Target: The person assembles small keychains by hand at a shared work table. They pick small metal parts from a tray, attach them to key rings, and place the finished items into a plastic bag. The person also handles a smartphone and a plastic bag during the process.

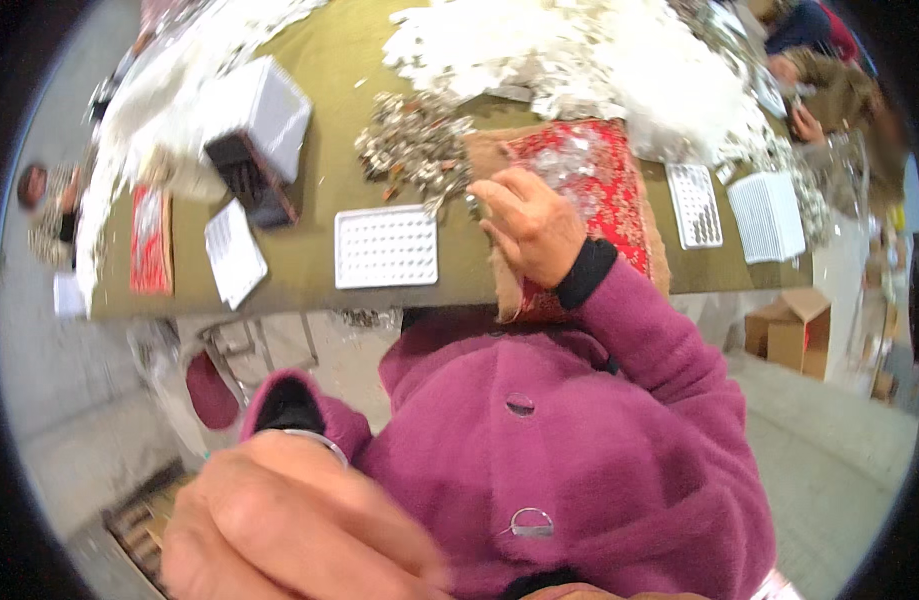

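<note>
Nearby lie small parts (411, 150) and a tray (386, 247), grip of right hand (532, 222) and left hand (289, 520) unclear.

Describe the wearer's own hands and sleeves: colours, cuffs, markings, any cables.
Both hands are bare, ungloved. Left hand: blurred; thin silvery bracelet at the wrist, wide purple-pink sleeve with a dark inside. Right hand: snug black cuff below a matching fuzzy purple-pink sleeve. No cables or markings visible on either arm.

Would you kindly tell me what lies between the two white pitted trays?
The head view shows a red patterned cloth there, the right hand over it.
</note>
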Tool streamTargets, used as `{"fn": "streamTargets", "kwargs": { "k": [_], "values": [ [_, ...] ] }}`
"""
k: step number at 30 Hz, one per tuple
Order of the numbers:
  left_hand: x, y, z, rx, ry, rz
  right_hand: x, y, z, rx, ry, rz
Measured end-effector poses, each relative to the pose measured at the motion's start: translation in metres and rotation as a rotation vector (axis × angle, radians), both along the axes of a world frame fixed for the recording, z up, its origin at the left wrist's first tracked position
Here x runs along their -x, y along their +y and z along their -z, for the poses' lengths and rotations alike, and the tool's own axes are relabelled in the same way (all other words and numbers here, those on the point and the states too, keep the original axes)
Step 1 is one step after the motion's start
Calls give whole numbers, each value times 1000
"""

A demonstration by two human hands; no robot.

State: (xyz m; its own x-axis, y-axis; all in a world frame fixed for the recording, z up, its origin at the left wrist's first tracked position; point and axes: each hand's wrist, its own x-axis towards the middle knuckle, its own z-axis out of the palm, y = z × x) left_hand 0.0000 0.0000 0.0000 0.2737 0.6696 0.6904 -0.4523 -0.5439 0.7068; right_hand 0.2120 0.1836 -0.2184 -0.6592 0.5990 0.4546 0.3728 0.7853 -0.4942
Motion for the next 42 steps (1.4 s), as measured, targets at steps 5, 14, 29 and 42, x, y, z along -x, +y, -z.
{"fn": "streamTargets", "kwargs": {
  "k": [5, 14, 29, 42],
  "values": [
    [-13, -32, 7, -185, -180, -116, 14, 9, 18, -76, -7, -44],
    [23, 8, 205, 51, 1176, -1266, 23, 19, 6, 266, 650, 77],
    [26, 6, 238, -204, 1177, -1202, 11, 5, 21, 758, 604, 187],
    [52, -43, 202, -143, 1067, -1708, -10, -2, 41, 731, 678, 41]
  ]
}}
